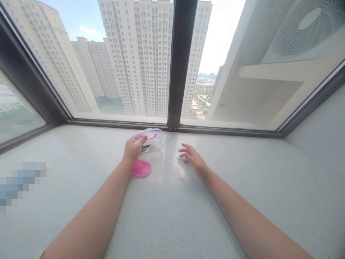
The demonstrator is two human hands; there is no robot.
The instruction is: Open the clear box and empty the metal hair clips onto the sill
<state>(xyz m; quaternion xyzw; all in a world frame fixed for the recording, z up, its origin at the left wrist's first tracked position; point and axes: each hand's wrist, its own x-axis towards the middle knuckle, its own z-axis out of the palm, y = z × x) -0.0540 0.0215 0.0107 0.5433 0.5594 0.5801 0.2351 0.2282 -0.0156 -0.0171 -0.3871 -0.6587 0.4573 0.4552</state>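
Observation:
My left hand [132,150] grips a clear plastic container [150,139] with a pink clasp, tilted above the white stone sill [172,208]; small dark metal items show inside it. A pink oval lid [141,168] lies flat on the sill just below and right of that hand. Off to the right, my right hand [192,160] hovers low over the sill with fingers spread toward the container, holding nothing.
A dark window frame [181,64] with a vertical post stands right behind the container. Glass panes show tall buildings and an outdoor air-conditioner unit [304,28]. A grey wall [320,133] closes off the right side. A blurred patch [18,183] lies at the left.

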